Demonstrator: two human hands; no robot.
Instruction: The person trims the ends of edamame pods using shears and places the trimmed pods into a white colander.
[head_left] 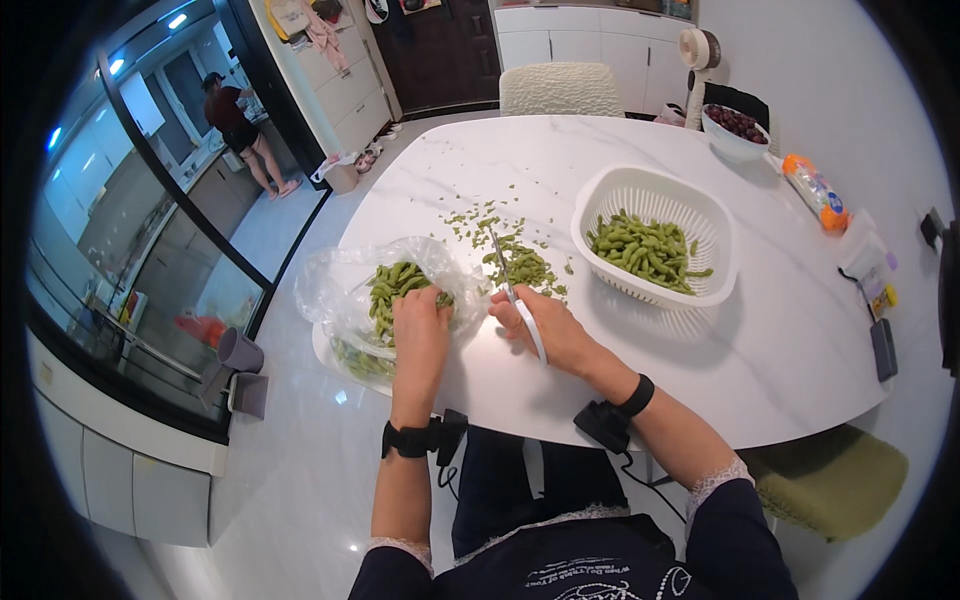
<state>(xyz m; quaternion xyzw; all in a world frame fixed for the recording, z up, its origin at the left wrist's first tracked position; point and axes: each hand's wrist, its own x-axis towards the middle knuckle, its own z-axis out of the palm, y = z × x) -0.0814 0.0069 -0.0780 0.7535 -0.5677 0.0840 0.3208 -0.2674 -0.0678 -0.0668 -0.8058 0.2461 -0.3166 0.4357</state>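
My left hand (422, 325) reaches into the mouth of a clear plastic bag (325, 285), its fingers curled down on green edamame pods (392, 290). Exactly how many pods it grips is hidden by the fingers. In my right hand (560, 335) is a pair of scissors (533, 325) with white handles, the blades pointing away from me. Small snipped pod ends (530, 268) lie scattered on the table beyond the blades. A white slotted basket (650, 182) stands to the right, with a heap of edamame pods (645, 250) in it.
A white marbled table (800, 330) carries all this. Far right are a bowl of dark grapes (735, 125), an orange-and-clear packet (815, 190) and a dark grey box (883, 350). A green chair (835, 480) sits at the near right. A person (240, 125) stands in the kitchen behind glass doors.
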